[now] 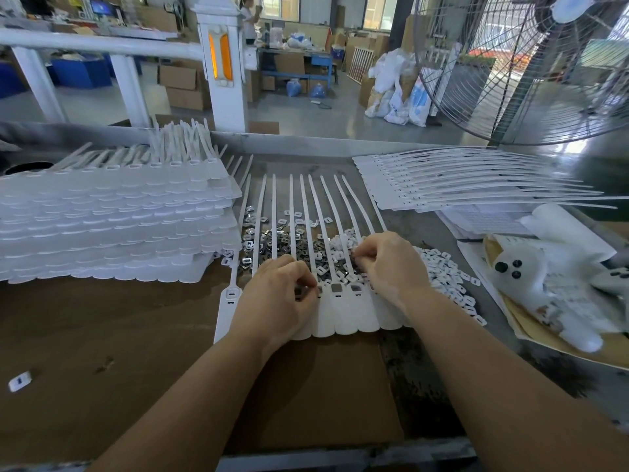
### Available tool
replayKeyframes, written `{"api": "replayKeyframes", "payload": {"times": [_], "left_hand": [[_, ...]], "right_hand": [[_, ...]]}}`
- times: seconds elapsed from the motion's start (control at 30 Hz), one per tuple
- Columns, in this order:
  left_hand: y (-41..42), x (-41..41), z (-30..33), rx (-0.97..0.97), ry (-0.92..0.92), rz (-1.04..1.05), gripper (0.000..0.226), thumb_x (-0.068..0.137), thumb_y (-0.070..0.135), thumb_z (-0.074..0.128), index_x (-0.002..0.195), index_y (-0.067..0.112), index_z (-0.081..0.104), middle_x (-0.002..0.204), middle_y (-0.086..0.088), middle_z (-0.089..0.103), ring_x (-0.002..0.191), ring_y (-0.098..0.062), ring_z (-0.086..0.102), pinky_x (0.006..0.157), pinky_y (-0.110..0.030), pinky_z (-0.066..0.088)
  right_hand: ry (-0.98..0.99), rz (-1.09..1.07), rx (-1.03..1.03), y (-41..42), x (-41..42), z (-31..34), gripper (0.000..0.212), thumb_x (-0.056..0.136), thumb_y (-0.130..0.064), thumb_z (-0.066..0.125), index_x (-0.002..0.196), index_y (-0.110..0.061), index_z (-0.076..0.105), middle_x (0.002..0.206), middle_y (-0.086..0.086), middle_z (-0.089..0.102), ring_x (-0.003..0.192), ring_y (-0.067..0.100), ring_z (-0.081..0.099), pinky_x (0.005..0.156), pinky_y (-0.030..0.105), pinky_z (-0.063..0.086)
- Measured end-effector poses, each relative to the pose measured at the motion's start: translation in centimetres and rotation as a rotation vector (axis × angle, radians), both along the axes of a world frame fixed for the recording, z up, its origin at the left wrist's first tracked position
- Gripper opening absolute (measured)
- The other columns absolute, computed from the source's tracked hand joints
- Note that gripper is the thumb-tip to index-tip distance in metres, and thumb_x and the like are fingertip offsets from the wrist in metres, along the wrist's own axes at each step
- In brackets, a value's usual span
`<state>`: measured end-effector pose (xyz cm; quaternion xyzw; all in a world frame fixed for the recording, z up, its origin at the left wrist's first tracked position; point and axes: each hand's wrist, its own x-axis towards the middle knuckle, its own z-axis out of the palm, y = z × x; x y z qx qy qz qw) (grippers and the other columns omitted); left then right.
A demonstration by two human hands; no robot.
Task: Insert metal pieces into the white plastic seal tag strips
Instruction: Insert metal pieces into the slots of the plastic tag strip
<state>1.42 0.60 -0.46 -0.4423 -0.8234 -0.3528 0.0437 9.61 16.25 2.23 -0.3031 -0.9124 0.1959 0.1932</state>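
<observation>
**Both hands working at the tag heads**

Workshop floor beyond, a large wire-caged fan (531, 63) at far right. Brown cardboard sheet (102, 352) covers the tabletop (425, 226) near the person.

- Seal tag strip (343, 311), white, lies flat at centre: joined tag heads toward the person, thin tails fanning away.
- Metal pieces (282, 247) heaped under and between the tails; small white plastic caps (442, 270) piled to their right.
- Left hand (275, 298): fingers curled, tips pinched at a tag head's slot; what they pinch is too small to tell.
- Right hand (391, 264): fingers curled down into the loose pieces beside the tails; contents of the grip hidden.
- Tall stack of tag strips (112, 226) at left, a flat spread of strips (459, 185) at right rear.
- One loose white tag piece (19, 381) on the cardboard, far left.
</observation>
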Motion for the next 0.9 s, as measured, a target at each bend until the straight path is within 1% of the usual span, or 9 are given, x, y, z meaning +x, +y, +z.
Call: {"api": "replayKeyframes", "payload": {"times": [0.07, 0.13, 0.23, 0.3, 0.4, 0.53, 0.67, 0.8, 0.9], "left_hand": [[0.0, 0.0, 0.0, 0.002, 0.001, 0.0, 0.004, 0.084, 0.026, 0.065, 0.086, 0.023, 0.064, 0.08, 0.02, 0.044, 0.088, -0.005, 0.044, 0.071, -0.017, 0.033], [0.0, 0.0, -0.1, 0.005, 0.003, 0.004, 0.003, 0.084, 0.026, 0.065, 0.085, 0.023, 0.064, 0.079, 0.021, 0.043, 0.087, -0.005, 0.044, 0.068, -0.016, 0.032], [0.0, -0.1, -0.1, 0.007, 0.006, 0.004, 0.002, 0.083, 0.026, 0.065, 0.084, 0.024, 0.064, 0.078, 0.023, 0.043, 0.085, -0.003, 0.043, 0.066, -0.007, 0.03], [0.0, -0.1, -0.1, 0.009, 0.006, 0.001, 0.002, 0.083, 0.026, 0.065, 0.083, 0.025, 0.063, 0.077, 0.023, 0.043, 0.084, -0.002, 0.042, 0.065, -0.004, 0.03], [0.0, -0.1, -0.1, 0.009, 0.002, 0.001, 0.005, 0.083, 0.026, 0.065, 0.081, 0.027, 0.061, 0.078, 0.023, 0.044, 0.083, -0.002, 0.042, 0.065, -0.003, 0.028], [0.0, 0.0, 0.0, 0.007, 0.005, -0.001, 0.003, 0.083, 0.025, 0.065, 0.082, 0.025, 0.062, 0.078, 0.023, 0.044, 0.084, -0.003, 0.043, 0.065, -0.004, 0.03], [0.0, 0.0, 0.0, 0.006, 0.004, -0.001, 0.004, 0.083, 0.024, 0.066, 0.082, 0.026, 0.062, 0.078, 0.024, 0.044, 0.084, -0.003, 0.044, 0.065, -0.004, 0.03], [-0.1, 0.0, 0.0, 0.002, -0.003, -0.001, 0.005, 0.083, 0.025, 0.066, 0.082, 0.027, 0.062, 0.078, 0.024, 0.044, 0.085, -0.003, 0.043, 0.065, -0.004, 0.03], [0.0, 0.0, 0.1, -0.002, -0.009, -0.003, 0.006, 0.083, 0.025, 0.066, 0.081, 0.028, 0.061, 0.079, 0.024, 0.043, 0.087, -0.004, 0.044, 0.067, -0.006, 0.029]], "right_hand": [[0.077, 0.008, -0.064, 0.2, 0.2, -0.1, 0.012, 0.088, -0.011, 0.06, 0.09, -0.015, 0.071, 0.096, 0.0, 0.068, 0.085, 0.015, 0.062, 0.079, 0.033, 0.051], [0.136, 0.014, -0.102, 0.4, 0.5, 0.0, 0.01, 0.088, -0.011, 0.06, 0.088, -0.015, 0.069, 0.093, 0.0, 0.067, 0.084, 0.012, 0.06, 0.075, 0.024, 0.046], [0.186, 0.035, -0.115, 0.3, 1.1, 0.0, 0.009, 0.087, -0.009, 0.062, 0.086, -0.014, 0.069, 0.088, 0.0, 0.068, 0.078, 0.01, 0.06, 0.073, 0.02, 0.046], [0.205, 0.05, -0.09, 0.1, 1.7, 0.0, 0.008, 0.086, -0.009, 0.063, 0.086, -0.013, 0.07, 0.086, 0.0, 0.069, 0.079, 0.011, 0.063, 0.074, 0.019, 0.049], [0.209, 0.076, -0.005, -0.1, 2.6, 0.1, 0.008, 0.085, -0.008, 0.064, 0.087, -0.012, 0.072, 0.082, -0.002, 0.07, 0.076, 0.01, 0.063, 0.068, 0.012, 0.045], [0.208, 0.114, 0.094, -0.5, 3.8, 0.0, 0.006, 0.084, -0.007, 0.065, 0.085, -0.008, 0.071, 0.08, 0.001, 0.07, 0.072, 0.014, 0.062, 0.07, 0.025, 0.05], [0.154, 0.156, 0.209, -0.8, 4.7, -0.3, 0.005, 0.084, -0.007, 0.064, 0.082, -0.009, 0.068, 0.08, -0.001, 0.065, 0.072, 0.011, 0.053, 0.069, 0.023, 0.044], [0.077, 0.159, 0.281, -0.7, 5.2, -0.5, 0.009, 0.088, -0.009, 0.059, 0.086, -0.008, 0.067, 0.086, 0.004, 0.066, 0.081, 0.021, 0.058, 0.072, 0.031, 0.046], [0.065, 0.17, 0.31, -0.8, 5.4, -0.7, 0.01, 0.089, -0.007, 0.057, 0.088, -0.007, 0.067, 0.089, 0.006, 0.066, 0.083, 0.023, 0.059, 0.073, 0.034, 0.048]]}}
